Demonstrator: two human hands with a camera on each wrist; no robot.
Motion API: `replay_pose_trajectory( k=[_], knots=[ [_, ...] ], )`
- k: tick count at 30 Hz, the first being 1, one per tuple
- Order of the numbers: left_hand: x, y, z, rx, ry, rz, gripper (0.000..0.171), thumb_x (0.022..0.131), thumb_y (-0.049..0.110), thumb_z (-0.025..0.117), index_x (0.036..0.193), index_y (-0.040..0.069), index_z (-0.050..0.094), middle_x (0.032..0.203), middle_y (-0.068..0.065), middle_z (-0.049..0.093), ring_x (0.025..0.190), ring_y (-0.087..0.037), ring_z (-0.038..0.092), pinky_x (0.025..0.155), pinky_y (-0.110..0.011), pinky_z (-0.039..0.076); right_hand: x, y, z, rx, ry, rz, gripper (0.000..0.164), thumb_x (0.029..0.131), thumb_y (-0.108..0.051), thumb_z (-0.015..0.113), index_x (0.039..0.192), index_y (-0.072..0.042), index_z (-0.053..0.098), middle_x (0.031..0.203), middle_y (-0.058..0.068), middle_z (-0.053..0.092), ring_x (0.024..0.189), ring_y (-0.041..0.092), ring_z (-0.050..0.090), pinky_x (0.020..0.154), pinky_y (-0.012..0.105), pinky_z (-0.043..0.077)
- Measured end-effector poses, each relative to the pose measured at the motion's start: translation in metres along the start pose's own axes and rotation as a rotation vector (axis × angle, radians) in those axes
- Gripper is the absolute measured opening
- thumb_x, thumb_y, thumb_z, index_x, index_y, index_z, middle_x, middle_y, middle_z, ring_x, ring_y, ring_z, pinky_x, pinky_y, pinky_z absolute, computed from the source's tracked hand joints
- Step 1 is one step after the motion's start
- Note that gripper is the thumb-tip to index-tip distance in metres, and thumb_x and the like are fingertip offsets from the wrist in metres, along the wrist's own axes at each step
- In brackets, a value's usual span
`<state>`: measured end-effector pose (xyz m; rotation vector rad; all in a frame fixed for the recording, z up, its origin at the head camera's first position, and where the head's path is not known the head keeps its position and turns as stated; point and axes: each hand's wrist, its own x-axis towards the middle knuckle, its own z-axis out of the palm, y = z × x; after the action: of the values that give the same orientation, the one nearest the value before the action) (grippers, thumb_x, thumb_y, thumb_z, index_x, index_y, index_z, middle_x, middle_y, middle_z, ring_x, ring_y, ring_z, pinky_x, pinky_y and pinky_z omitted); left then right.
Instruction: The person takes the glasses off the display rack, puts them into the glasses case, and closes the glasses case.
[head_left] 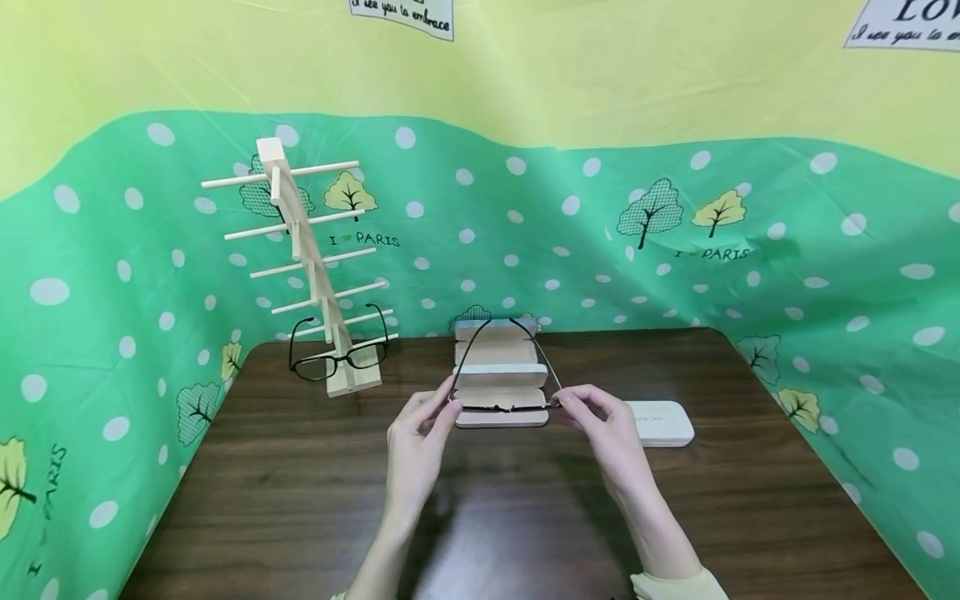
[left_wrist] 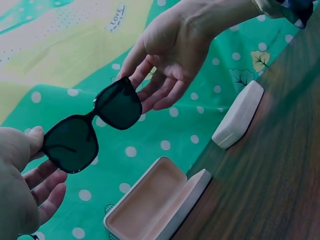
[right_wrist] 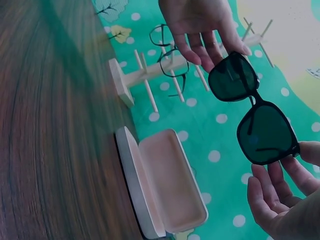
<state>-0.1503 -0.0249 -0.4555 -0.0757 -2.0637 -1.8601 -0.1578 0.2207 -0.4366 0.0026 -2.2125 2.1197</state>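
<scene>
Both hands hold one pair of dark-lensed sunglasses (left_wrist: 75,142) up in front of me, above the table. My left hand (head_left: 418,446) pinches one outer corner of the frame between thumb and finger, and my right hand (head_left: 611,433) pinches the other. The temples are unfolded and point away from me. In the head view the sunglasses overlap an open glasses case (right_wrist: 172,180) with a white shell and beige lining. Beside my right hand lies a closed white case (head_left: 663,423).
On the left stands a wooden glasses rack (head_left: 318,279) with several side pegs. Black-rimmed glasses (head_left: 342,359) hang low on it. A green and yellow printed cloth (head_left: 517,217) rises behind the dark wooden table (head_left: 300,492).
</scene>
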Motion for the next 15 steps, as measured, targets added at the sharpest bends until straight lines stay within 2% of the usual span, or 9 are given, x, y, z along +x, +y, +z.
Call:
replay_pose_trajectory(
  k=[8,15],
  knots=[
    [-0.003,-0.005,0.000,-0.012,-0.067,-0.033,0.037,0.091,0.017,0.079,0.127,0.020,0.074,0.104,-0.003,0.074,0.089,-0.005,0.072,0.081,-0.019,0.057,-0.006,0.007,-0.005,-0.040,0.009,0.004,0.031,0.102,-0.018,0.066,0.111,0.011,0.069,0.097,-0.004,0.073,0.094,0.013,0.071,0.089,0.026,0.061],
    [-0.004,-0.011,-0.003,-0.008,-0.056,-0.035,0.036,0.088,0.016,0.081,0.123,0.021,0.076,0.103,-0.003,0.075,0.085,-0.006,0.071,0.078,-0.019,0.057,-0.002,0.014,-0.005,-0.040,-0.020,-0.001,0.031,0.102,-0.019,0.066,0.112,0.010,0.069,0.098,-0.005,0.073,0.095,0.011,0.071,0.089,0.026,0.061]
  ],
)
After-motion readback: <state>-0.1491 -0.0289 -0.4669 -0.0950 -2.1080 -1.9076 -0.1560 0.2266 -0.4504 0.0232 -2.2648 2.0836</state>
